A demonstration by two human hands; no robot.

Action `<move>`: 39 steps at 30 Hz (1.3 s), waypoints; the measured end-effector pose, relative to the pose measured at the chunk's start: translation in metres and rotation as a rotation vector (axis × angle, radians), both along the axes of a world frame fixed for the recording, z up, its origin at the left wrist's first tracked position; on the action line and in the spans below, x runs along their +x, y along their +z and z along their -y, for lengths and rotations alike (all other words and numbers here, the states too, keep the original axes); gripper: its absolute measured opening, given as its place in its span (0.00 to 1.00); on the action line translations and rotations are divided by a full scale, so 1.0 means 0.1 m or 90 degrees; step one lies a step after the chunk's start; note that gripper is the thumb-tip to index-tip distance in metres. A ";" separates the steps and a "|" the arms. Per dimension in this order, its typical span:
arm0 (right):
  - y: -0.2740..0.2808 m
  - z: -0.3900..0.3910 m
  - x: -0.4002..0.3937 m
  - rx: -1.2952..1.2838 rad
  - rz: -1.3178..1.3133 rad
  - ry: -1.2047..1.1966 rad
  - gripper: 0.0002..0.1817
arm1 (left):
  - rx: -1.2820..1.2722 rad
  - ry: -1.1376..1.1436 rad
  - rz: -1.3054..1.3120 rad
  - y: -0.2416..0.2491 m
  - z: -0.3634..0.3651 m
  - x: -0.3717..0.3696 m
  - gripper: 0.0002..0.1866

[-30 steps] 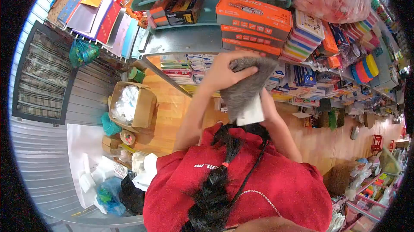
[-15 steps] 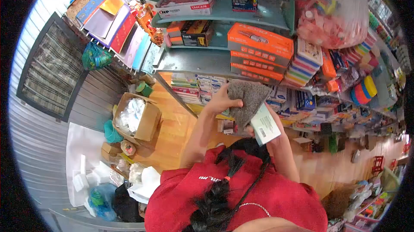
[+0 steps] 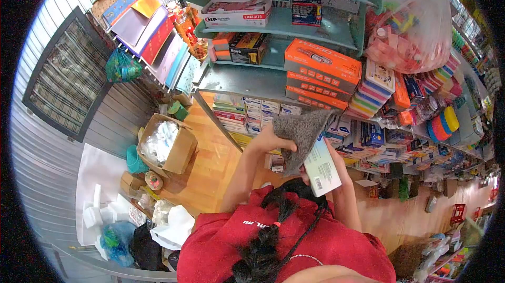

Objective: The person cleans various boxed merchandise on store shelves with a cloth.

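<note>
My left hand [image 3: 272,140] is closed on a grey, fuzzy cloth [image 3: 294,131], its thumb lying across the front. The cloth hangs in a rough triangle and touches a small pale green and white carton [image 3: 322,168]. That carton has a barcode near its lower end and is tilted in my right hand [image 3: 332,151], whose fingers are partly hidden behind it. Both hands are in front of the red shirt [image 3: 231,238], near the shelf edge. Just beyond them is a stack of orange battery boxes [image 3: 322,67].
A green shelf unit [image 3: 231,28] with small boxes rises ahead. A clear bag of pink items [image 3: 407,41] hangs at upper right. Packed goods [image 3: 368,130] line the shelves to the right. An open cardboard box [image 3: 181,151] stands on the wooden floor [image 3: 210,167] at left.
The whole view has shifted slightly. The carton has tipped more upright and sits lower, with more of its long face showing. Both hands keep their holds.
</note>
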State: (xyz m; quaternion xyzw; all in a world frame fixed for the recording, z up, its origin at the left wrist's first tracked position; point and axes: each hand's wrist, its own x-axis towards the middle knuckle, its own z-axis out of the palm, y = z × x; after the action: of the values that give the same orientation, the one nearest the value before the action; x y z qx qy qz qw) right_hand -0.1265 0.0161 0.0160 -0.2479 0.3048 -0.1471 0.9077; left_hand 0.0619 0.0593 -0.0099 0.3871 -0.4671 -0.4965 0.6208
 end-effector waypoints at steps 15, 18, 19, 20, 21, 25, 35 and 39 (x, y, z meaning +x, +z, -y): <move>-0.22 -0.05 0.03 -0.329 -0.098 -0.192 0.23 | -0.050 0.352 0.047 -0.11 0.08 -0.51 0.21; -0.30 0.01 0.04 -0.435 -0.058 -0.206 0.26 | -0.144 0.208 0.016 0.03 0.02 -0.64 0.29; -0.32 0.05 0.02 -0.523 -0.124 -0.210 0.27 | -0.179 0.206 -0.019 -0.06 0.02 -0.74 0.29; -0.33 0.09 0.02 -0.541 -0.124 -0.239 0.27 | -0.216 0.203 -0.053 -0.13 0.02 -0.80 0.30; -0.34 0.13 0.02 -0.561 -0.124 -0.270 0.27 | -0.216 0.095 -0.149 -0.11 -0.01 -0.82 0.29; -0.12 0.21 0.05 -0.543 -0.038 -0.374 0.29 | -0.095 0.131 -0.044 -0.13 -0.17 -0.90 0.26; -0.22 0.00 0.15 -0.642 -0.069 -0.149 0.27 | -0.138 0.111 -0.207 0.23 0.05 -0.61 0.26; -0.21 0.12 0.17 -0.507 -0.034 -0.314 0.27 | -0.125 0.085 -0.192 0.20 -0.04 -0.74 0.27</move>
State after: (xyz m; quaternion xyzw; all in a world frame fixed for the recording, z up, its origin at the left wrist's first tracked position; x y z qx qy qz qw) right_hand -0.1091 0.0043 -0.0055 -0.5008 0.2974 -0.4577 0.6718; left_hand -0.0123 0.0634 0.0097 0.2760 -0.3883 -0.4588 0.7501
